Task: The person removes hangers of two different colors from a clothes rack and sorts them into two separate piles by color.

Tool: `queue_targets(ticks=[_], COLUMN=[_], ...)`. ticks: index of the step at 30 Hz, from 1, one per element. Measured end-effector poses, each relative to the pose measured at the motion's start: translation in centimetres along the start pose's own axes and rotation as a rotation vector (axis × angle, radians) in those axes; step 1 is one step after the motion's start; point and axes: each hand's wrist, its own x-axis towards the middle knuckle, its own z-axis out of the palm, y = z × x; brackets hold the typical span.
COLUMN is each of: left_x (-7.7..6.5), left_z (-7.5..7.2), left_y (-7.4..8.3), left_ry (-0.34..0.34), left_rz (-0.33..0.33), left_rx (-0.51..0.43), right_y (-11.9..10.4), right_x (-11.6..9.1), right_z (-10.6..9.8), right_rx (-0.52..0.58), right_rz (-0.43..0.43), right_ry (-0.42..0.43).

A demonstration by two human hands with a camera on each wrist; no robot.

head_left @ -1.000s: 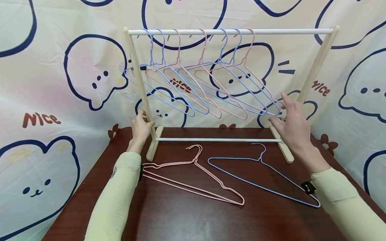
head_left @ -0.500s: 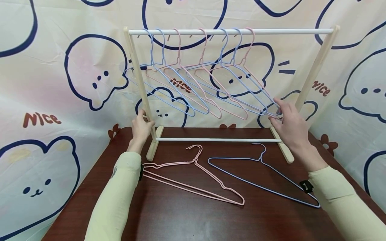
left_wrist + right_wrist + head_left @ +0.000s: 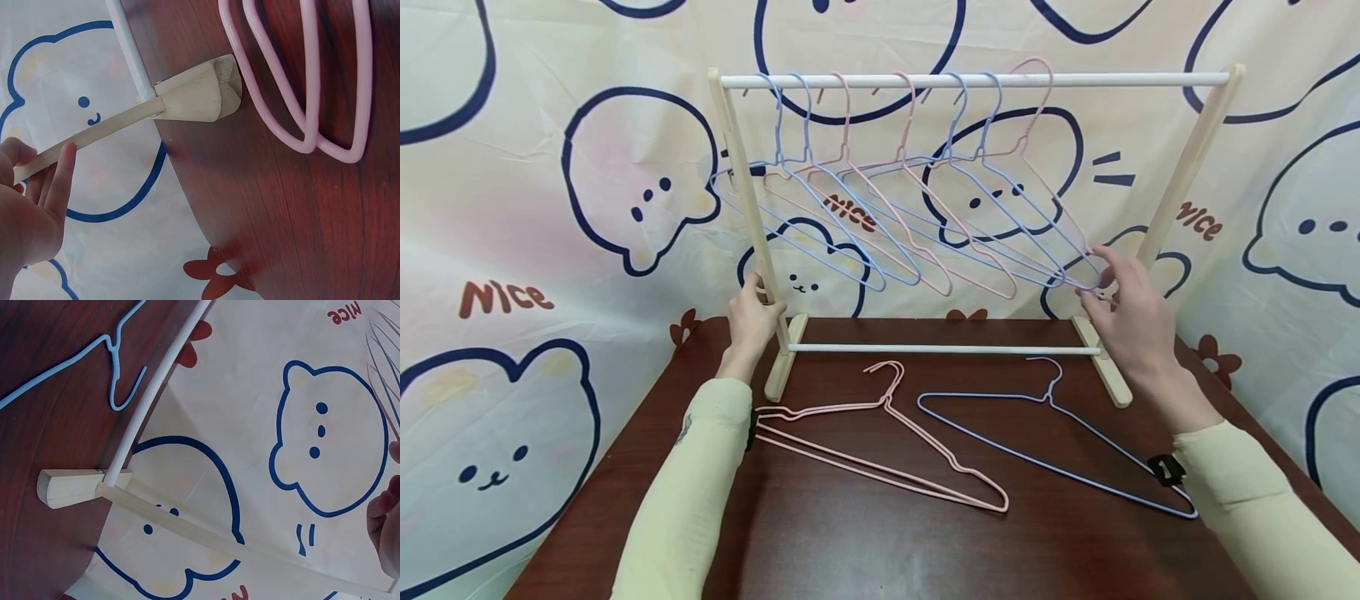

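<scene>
In the head view my left hand (image 3: 751, 321) grips the wooden left post (image 3: 743, 183) of a small clothes rack, low down; the left wrist view shows fingers and thumb around that post. My right hand (image 3: 1131, 312) pinches the right end of a pink hanger (image 3: 1023, 143). Its hook stands raised above the white top rail (image 3: 1135, 79). Beside it on the left, several blue and pink hangers hang from the rail, the nearest being a blue hanger (image 3: 982, 152). The right wrist view catches only part of my right hand (image 3: 386, 515) at its edge.
Two pink hangers (image 3: 886, 401) lie stacked on the brown table (image 3: 880, 550), before the rack. Right of them lies a blue hanger (image 3: 985, 394). A white lower bar (image 3: 943, 348) joins the rack's feet. Patterned cloth (image 3: 512, 217) hangs behind and at the sides.
My right hand has closed on the rightmost pink hanger's end and raised it. The hanger's hook has moved up above the rail and slightly right. My left hand has stayed on the post.
</scene>
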Motion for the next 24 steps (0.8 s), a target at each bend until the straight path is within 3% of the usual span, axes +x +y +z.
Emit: queue_targets(ticks=[15,24], left_x=[-0.1,-0.1], left_z=[0.0,0.0], left_y=[-0.1,0.0], left_ry=[-0.008,-0.001], left_rz=[0.006,0.003], left_rx=[-0.016,-0.011], right_y=[0.2,0.2], right_x=[-2.2,-4.2], right_z=[-0.6,-1.2], right_rx=[0.164,0.2], right_rz=[0.059,0.112], right_ry=[0.155,0.118])
